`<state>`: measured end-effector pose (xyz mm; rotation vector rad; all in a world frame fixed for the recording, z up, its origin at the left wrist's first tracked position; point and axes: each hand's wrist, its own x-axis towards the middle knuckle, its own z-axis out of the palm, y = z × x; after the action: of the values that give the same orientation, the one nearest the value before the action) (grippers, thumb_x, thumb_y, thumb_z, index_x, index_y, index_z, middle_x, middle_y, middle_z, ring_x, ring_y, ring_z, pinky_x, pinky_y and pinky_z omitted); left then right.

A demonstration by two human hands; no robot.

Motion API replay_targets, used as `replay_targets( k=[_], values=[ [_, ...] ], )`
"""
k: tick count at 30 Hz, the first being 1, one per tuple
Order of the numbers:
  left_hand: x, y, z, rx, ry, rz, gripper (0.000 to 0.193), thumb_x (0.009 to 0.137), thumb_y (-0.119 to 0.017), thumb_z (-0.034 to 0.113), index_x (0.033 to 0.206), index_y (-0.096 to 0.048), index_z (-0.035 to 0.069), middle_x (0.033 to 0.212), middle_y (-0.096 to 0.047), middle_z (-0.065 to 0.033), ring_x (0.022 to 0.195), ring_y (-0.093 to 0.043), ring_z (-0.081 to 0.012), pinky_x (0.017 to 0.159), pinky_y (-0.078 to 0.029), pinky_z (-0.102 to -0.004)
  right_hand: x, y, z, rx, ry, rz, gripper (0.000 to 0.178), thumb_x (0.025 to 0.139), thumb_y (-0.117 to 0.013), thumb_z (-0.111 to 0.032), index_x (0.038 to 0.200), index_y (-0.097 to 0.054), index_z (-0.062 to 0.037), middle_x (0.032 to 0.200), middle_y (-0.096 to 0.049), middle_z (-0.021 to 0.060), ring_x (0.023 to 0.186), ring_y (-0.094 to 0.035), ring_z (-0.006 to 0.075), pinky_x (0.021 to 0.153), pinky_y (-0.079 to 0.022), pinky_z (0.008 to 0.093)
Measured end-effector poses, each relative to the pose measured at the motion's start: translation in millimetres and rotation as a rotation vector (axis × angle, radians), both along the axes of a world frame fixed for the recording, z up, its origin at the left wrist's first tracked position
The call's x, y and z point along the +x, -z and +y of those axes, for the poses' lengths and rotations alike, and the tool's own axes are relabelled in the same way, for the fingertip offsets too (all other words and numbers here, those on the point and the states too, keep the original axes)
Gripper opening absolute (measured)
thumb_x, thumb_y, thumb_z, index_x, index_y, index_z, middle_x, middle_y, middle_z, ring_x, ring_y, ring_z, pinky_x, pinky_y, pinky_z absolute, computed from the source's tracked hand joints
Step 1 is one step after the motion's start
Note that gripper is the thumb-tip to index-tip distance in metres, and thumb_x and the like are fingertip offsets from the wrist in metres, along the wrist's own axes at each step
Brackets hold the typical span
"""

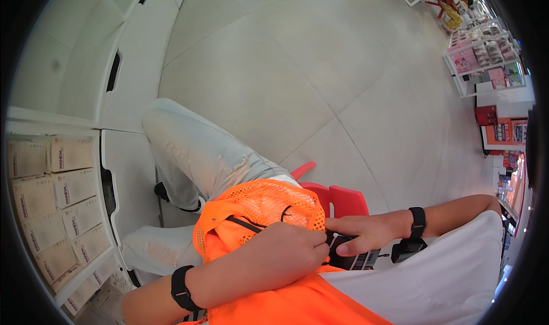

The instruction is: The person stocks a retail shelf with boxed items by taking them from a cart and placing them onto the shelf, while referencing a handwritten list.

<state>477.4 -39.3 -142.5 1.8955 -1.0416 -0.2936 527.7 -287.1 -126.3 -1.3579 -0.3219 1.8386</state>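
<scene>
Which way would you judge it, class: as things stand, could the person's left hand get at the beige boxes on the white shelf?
Probably yes, though not at once. The left hand is closed on a dark device at the orange vest. The beige boxes lie on that side, with nothing visible between.

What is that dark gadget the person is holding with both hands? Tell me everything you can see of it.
The dark handheld device is a flat, black, plastic-looking block with pale rows, perhaps keys, on its face. It lies roughly level in front of the person's body, beside the orange mesh vest and above the white shirt. The right hand rests on top, fingers stretched along it; the left hand, curled, covers its left end. Much of it is hidden, so its full shape is unclear.
</scene>
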Motion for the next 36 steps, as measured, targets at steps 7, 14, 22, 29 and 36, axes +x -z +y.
replay_targets(
  k=[7,14,22,29,36],
  values=[
    [-1,-2,-4,0.145,-0.026,-0.031,0.012,0.085,-0.068,0.016,0.082,-0.061,0.006,0.080,-0.059,-0.0022,0.073,-0.064,-0.0184,0.054,-0.051,-0.0327,6,18,-17,0.014,-0.074,0.009,0.069,0.100,-0.054,-0.041,0.151,-0.034,0.0006,0.127,-0.057,0.0118,0.114,-0.054,0.0198,0.097,-0.046,0.0331],
    [-16,9,-7,0.218,-0.075,0.023,0.014,0.087,-0.066,0.015,0.099,-0.066,0.007,0.094,-0.065,-0.0037,0.091,-0.063,-0.0219,0.078,-0.052,-0.0340,47,25,6,-0.314,-0.472,0.244,0.098,0.093,-0.071,-0.050,0.163,-0.019,-0.0056,0.154,-0.042,0.0102,0.140,-0.041,0.0217,0.117,-0.032,0.0378],
    [-28,13,3,0.087,-0.191,0.056,0.021,0.090,-0.063,0.015,0.108,-0.069,0.005,0.103,-0.066,-0.0058,0.094,-0.064,-0.0252,0.085,-0.051,-0.0380,74,34,15,-0.356,-0.669,0.335,0.116,0.087,-0.071,-0.066,0.165,-0.008,-0.0085,0.167,-0.025,0.0175,0.154,-0.026,0.0284,0.125,-0.020,0.0433],
    [-21,-27,44,0.192,-0.181,0.465,0.017,0.090,-0.058,0.010,0.100,-0.070,0.002,0.092,-0.071,-0.0122,0.085,-0.067,-0.0300,0.080,-0.052,-0.0401,78,63,21,-0.506,-0.777,0.606,0.087,0.099,-0.065,-0.047,0.161,-0.014,-0.0115,0.161,-0.032,0.0096,0.145,-0.036,0.0207,0.108,-0.047,0.0376],
    [-62,-16,87,0.094,-0.643,0.294,0.015,0.085,-0.062,0.012,0.092,-0.069,0.000,0.089,-0.071,-0.0171,0.086,-0.069,-0.0353,0.076,-0.054,-0.0448,133,78,95,-0.741,-1.079,0.443,0.058,0.101,-0.062,-0.035,0.147,-0.039,-0.0061,0.142,-0.053,0.0104,0.126,-0.054,0.0193,0.098,-0.052,0.0341]
  ],
)
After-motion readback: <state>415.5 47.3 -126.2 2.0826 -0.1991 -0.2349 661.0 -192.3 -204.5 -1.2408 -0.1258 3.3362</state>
